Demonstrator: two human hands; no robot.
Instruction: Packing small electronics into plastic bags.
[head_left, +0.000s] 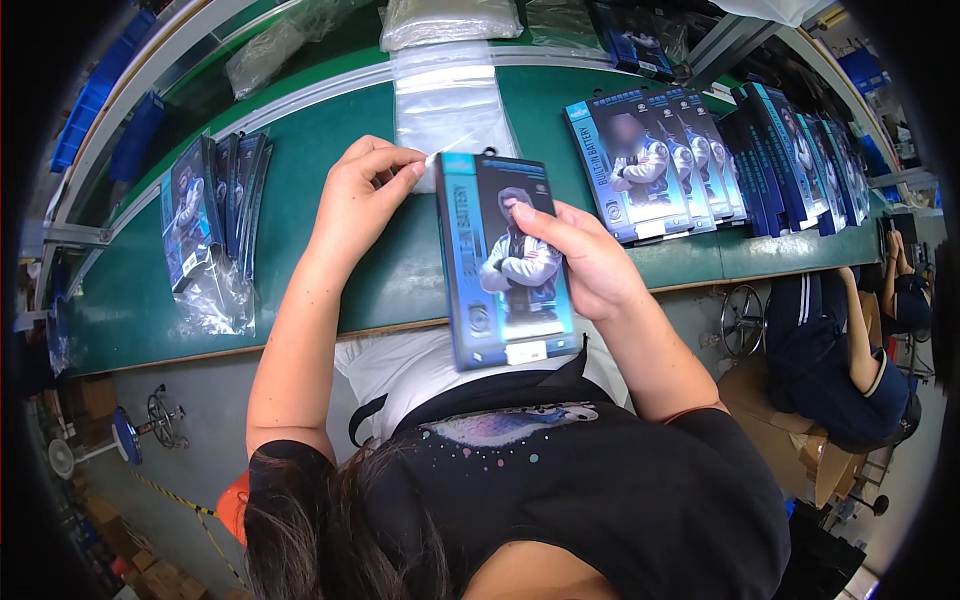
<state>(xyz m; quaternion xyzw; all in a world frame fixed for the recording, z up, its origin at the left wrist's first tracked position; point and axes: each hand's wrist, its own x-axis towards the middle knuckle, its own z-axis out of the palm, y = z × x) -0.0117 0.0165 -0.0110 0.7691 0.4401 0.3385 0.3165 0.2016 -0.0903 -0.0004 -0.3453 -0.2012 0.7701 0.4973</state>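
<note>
Gripping a flat blue-and-black printed retail box (508,262) in the right hand (590,262), left hand (365,195) pinching a clear plastic sleeve's (450,105) edge just beside it, green workbench (380,270), similar boxes stacked (655,165) beyond, factory floor below.

A flat, rectangular retail box (505,262) – dark front with a bright blue band down its left side and a picture of a figure in a pale jacket – is held upright, lifted over the near edge of the green surface (380,270). A thin white strip (447,149) sticks out beside its top left corner – pinched, clear of the surface
</note>
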